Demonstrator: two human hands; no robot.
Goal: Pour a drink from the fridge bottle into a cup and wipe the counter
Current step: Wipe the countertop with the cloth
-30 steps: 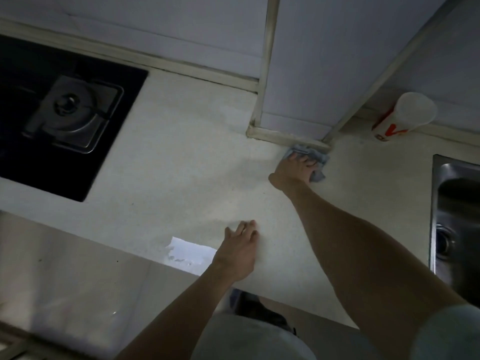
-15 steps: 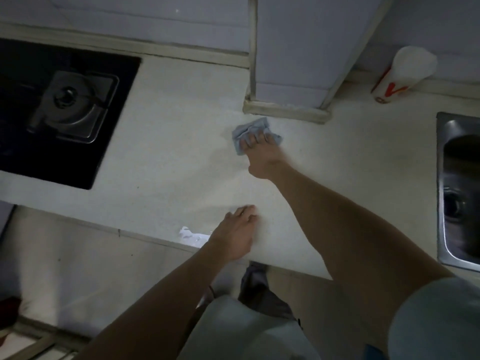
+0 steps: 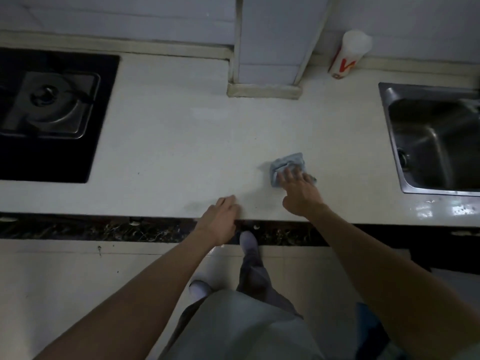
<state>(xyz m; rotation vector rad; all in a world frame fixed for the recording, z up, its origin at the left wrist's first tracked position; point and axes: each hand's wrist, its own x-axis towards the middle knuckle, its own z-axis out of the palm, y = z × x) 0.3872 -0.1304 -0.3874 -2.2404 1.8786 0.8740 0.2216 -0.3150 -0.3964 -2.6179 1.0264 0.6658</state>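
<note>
The counter (image 3: 168, 141) looks like smooth pale stone, mostly matt but shiny at the front right, with a dark veined marble-ish edge (image 3: 78, 229). The sink (image 3: 387, 120) is brushed stainless steel, and the hob (image 3: 104, 113) is glossy black glass with a dull metal burner (image 3: 49, 100). The cloth (image 3: 288, 161) is soft crumpled fabric, and the cup (image 3: 348, 55) is smooth paper or plastic, can't tell which.

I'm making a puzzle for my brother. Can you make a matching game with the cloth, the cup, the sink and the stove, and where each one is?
Things:
1 cloth
2 cup
3 sink
4 stove

Places:
A at the picture's left edge
B under the right hand
C at the picture's right edge
D against the back wall

Pairs: 1-B; 2-D; 3-C; 4-A
</note>
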